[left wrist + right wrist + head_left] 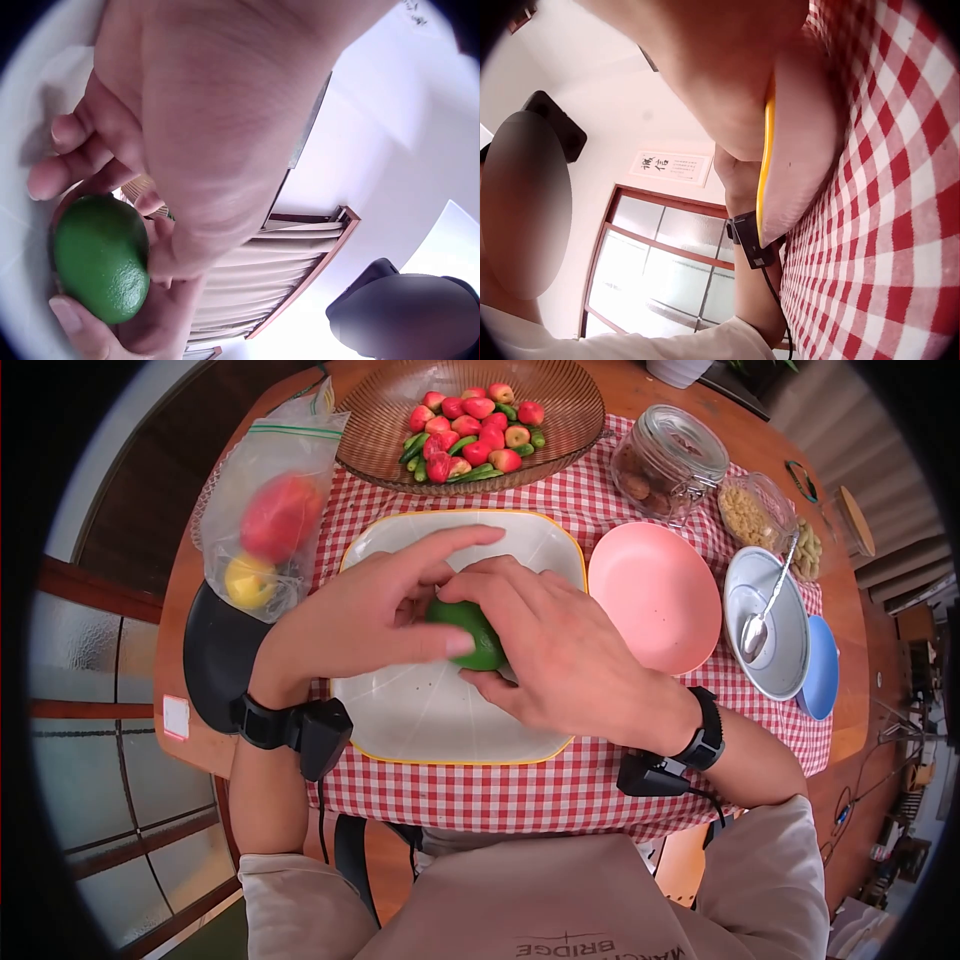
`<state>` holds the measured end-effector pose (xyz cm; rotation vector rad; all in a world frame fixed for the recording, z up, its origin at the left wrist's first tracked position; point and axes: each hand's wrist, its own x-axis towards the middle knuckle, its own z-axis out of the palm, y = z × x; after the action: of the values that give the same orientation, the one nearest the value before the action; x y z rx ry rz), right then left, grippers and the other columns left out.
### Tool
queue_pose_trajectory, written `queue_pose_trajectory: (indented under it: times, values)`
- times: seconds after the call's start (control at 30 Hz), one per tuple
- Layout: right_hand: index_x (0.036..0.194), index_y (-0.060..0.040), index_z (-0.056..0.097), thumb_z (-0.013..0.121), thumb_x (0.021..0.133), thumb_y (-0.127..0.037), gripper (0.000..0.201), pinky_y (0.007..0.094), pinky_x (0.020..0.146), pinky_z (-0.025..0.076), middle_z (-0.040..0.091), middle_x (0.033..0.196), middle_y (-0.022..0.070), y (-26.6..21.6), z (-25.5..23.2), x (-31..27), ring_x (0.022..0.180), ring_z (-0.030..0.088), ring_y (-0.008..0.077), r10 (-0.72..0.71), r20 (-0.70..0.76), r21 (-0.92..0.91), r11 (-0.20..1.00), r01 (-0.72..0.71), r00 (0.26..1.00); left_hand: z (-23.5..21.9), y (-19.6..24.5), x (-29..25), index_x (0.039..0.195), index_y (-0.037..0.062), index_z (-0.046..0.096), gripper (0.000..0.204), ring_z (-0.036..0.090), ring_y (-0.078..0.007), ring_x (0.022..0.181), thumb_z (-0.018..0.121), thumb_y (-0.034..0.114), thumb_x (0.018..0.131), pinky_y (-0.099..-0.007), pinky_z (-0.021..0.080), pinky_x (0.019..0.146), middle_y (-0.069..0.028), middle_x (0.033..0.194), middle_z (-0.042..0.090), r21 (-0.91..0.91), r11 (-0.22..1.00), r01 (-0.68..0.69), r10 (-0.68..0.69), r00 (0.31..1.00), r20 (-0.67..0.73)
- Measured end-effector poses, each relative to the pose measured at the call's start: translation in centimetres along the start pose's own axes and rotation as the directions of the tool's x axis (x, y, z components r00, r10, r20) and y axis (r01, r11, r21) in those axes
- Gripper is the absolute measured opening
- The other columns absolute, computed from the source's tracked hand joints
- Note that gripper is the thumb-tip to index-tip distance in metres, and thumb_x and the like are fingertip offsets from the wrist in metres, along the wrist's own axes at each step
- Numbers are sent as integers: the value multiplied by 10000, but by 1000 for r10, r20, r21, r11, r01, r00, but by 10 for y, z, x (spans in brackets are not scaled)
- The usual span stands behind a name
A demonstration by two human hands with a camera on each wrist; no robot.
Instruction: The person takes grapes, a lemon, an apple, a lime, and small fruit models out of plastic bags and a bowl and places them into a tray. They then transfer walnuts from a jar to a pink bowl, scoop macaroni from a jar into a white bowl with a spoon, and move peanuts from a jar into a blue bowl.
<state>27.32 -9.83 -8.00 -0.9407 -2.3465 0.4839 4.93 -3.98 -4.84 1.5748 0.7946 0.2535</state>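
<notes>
Over the white dish with a yellow rim (440, 735), my right hand (575, 650) grips a glossy green lime (485, 648), fingers over its top and thumb below. My left hand (350, 615) is beside it in the head view, index finger stretched out and thumb across the lime's near side. In the left wrist view the lime (101, 259) sits in the right hand's grasp, the left thumb at its side and other left fingers loosely bent beyond it. The right wrist view hides the lime; the dish's side (799, 150) fills its middle.
A ribbed amber bowl (370, 420) of small red fruits and mini cucumbers stands behind. A zip bag (225, 525) with a red and a yellow fruit lies left. Rightward are a pink bowl (655, 600), a lidded jar (670, 460), and a light bowl (740, 575) with a spoon (765, 615).
</notes>
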Motion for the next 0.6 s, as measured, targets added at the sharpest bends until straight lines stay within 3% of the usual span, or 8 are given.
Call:
queue_pose_trajectory:
  times: [0.07,0.13,0.17,0.23,0.4,0.5,0.57,0.6]
  values:
    - [1384,-51,479,790,791,-152,678,463,862,521,596,1207,167,1,4,-3,1019,636,383,27,-12,6,1000,-27,1000,2,0,0,1600,92,308,989,597,-128,1044,820,135,755,-296,484,935,-60,1135,666,29,1000,-12,11,999,36]
    - [1383,-42,478,793,825,-200,659,467,851,518,609,1180,172,2,6,-4,1005,636,384,53,-26,11,999,-53,998,0,-10,2,1566,103,360,996,623,-177,1106,876,205,720,-336,485,979,-72,1148,685,296,940,-171,162,985,56]
    - [1351,-12,489,762,860,-230,602,456,786,528,629,1096,185,3,7,-3,923,658,381,7,-69,0,1000,-8,998,0,-11,4,1566,103,360,996,623,-177,1106,876,205,720,-336,485,979,-72,1148,685,297,939,-171,161,985,57]
    - [1319,18,499,732,895,-259,557,444,722,538,649,1012,197,4,7,-2,840,680,378,-37,-113,-14,999,36,993,1,-12,8,1492,95,432,961,665,-301,1057,912,252,674,-385,521,928,-141,1210,675,394,889,-234,245,969,23]
    - [1290,36,519,669,953,-315,509,437,518,498,679,762,160,2,4,-2,578,654,351,65,-35,-28,997,-66,997,7,-10,9,1448,103,496,890,672,-255,1071,889,189,655,-358,505,964,-129,1149,705,392,914,-107,132,991,-37]
    - [1294,12,538,649,974,-310,467,434,490,486,683,717,140,-5,-3,-1,555,654,327,156,90,-151,978,-141,984,5,-13,9,1406,87,533,828,684,-256,1029,878,187,659,-355,516,937,-129,1115,716,469,877,-104,140,989,-42]
    - [1301,-4,546,635,988,-302,441,432,491,489,679,695,129,-2,-1,-3,555,656,323,156,49,-143,979,-147,987,5,-12,9,1383,79,552,792,689,-253,1005,872,193,669,-354,523,921,-127,1095,721,513,851,-110,145,989,-30]
    - [1309,-21,554,620,1002,-293,416,431,492,492,675,672,119,0,0,-4,554,659,319,156,8,-135,979,-154,988,6,-10,10,1300,48,584,715,695,-305,965,867,235,670,-383,531,869,-145,1049,723,515,853,-84,122,992,-40]
